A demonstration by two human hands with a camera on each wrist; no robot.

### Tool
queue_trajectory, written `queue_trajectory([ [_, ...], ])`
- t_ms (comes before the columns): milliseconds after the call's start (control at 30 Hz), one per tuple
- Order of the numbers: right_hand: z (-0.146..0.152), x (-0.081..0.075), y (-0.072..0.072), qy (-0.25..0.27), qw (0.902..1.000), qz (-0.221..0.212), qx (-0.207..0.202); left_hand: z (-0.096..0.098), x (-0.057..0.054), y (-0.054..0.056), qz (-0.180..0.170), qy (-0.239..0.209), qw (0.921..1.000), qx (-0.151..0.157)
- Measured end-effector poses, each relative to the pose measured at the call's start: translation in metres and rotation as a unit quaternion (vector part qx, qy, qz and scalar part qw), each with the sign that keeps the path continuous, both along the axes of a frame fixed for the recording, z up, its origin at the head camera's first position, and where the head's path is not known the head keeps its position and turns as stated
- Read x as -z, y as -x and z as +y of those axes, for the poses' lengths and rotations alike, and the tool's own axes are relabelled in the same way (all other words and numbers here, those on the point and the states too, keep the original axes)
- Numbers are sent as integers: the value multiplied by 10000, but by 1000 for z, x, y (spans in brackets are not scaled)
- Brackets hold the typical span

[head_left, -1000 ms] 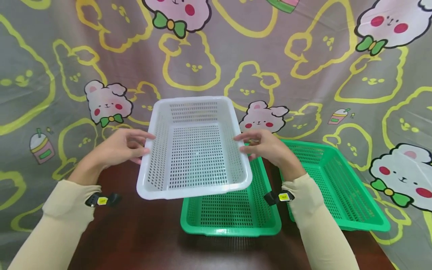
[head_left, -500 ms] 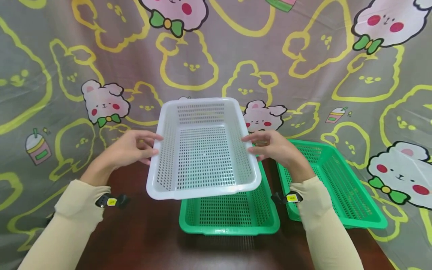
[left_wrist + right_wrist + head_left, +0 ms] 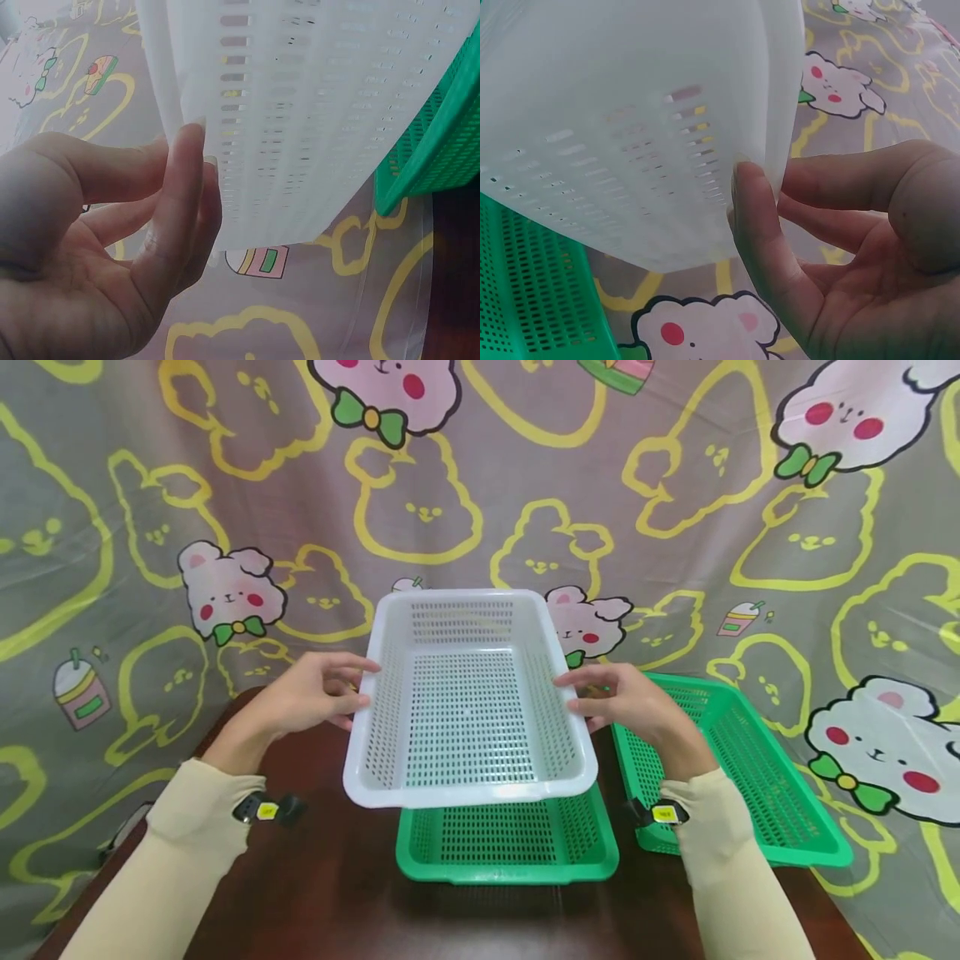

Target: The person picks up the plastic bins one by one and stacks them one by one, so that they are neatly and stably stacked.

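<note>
A white perforated plastic basket is held up in the air, tilted so its inside faces me. My left hand pinches its left rim, and my right hand pinches the right rim. Both wrist views show the thumb on one side of the rim and fingertips against the basket's outer wall, in the left and in the right. Below and partly behind it, a green basket sits on the table; the white one hides its far part.
A second green basket stands at the right, turned at an angle. The dark red-brown table reaches toward me. Behind hangs a grey curtain printed with rabbits and yellow outlines.
Both hands have carried the white basket to the right and slightly down, bringing it more squarely over the middle green basket. The grip looks the same. The green baskets have stayed put.
</note>
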State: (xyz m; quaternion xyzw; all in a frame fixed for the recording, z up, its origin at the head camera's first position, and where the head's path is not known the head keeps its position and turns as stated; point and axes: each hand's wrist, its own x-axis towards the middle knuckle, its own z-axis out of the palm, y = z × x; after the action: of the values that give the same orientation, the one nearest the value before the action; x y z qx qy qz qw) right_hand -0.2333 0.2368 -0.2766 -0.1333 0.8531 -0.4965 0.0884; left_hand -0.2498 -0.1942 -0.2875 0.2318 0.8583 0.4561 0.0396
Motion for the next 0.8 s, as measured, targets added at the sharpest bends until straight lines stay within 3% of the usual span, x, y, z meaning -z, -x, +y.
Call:
queue_trajectory([
  [800, 27, 7, -15, -105, 9999, -52, -56, 24, 9, -4, -219, -148, 9995, 156],
])
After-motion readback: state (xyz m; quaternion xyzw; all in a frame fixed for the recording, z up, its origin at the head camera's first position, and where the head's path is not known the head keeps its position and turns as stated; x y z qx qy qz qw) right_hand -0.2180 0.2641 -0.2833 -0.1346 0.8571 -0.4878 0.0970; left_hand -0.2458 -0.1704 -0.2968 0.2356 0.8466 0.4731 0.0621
